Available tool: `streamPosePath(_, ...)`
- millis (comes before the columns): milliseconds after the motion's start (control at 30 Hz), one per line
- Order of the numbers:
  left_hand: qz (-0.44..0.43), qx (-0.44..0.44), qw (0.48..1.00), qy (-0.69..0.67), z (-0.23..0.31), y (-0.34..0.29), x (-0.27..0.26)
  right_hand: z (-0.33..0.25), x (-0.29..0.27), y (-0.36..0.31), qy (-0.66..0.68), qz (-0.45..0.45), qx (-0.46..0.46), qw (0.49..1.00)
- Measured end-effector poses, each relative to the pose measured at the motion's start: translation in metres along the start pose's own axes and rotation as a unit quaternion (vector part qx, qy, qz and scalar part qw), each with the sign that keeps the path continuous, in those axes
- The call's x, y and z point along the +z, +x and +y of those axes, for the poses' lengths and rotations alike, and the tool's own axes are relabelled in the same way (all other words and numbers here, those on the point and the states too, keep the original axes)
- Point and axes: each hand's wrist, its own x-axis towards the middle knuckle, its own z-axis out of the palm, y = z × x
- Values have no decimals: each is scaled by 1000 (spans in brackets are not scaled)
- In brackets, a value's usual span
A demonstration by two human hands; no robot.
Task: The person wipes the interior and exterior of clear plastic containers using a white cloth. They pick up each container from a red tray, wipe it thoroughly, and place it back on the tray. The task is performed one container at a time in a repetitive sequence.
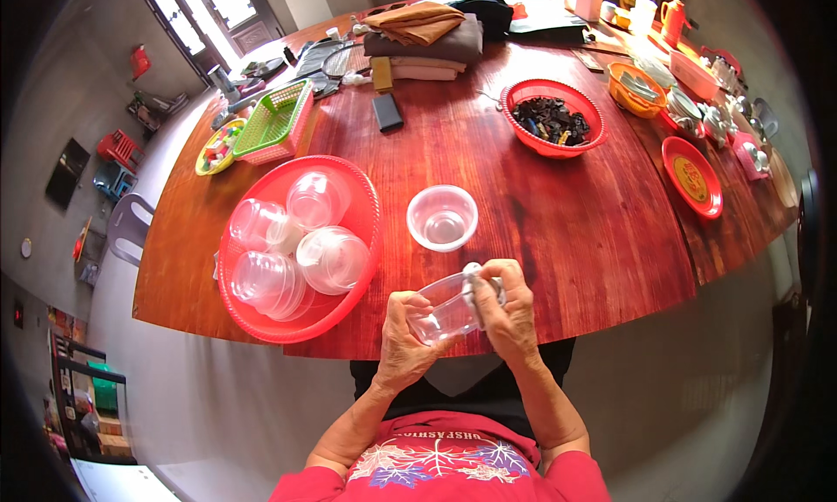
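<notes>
Over the table's front edge my left hand (407,338) is closed round the side of a clear plastic bowl (446,303), tipped on its side. My right hand (508,315) pinches a crumpled white cloth (477,284) against the bowl's rim. Just beyond, a second clear plastic bowl (442,217) stands upright on the table, apart from both hands. To the left, a large red tray (301,330) holds several stacks of clear plastic bowls (331,260).
The wooden table (575,258) also bears a red basket (551,84) of dark pieces, a green basket (275,123), a black box (387,114) and folded cloths (418,44). On the right are an orange basket (636,90) and a red plate (693,177).
</notes>
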Motion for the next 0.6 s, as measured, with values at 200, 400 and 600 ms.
streamPosePath(200, 40, 61, 996, 51, -10, -1, 8, -28, 30, -13, -249, -39, -329, 910)
streamPosePath(400, 17, -12, 999, -48, -9, -6, 5, -10, 20, 10, -144, -8, -250, 957)
streamPosePath(600, 5, -70, 970, -232, -5, -4, 3, 32, 5, 0, 190, 20, 101, 976)
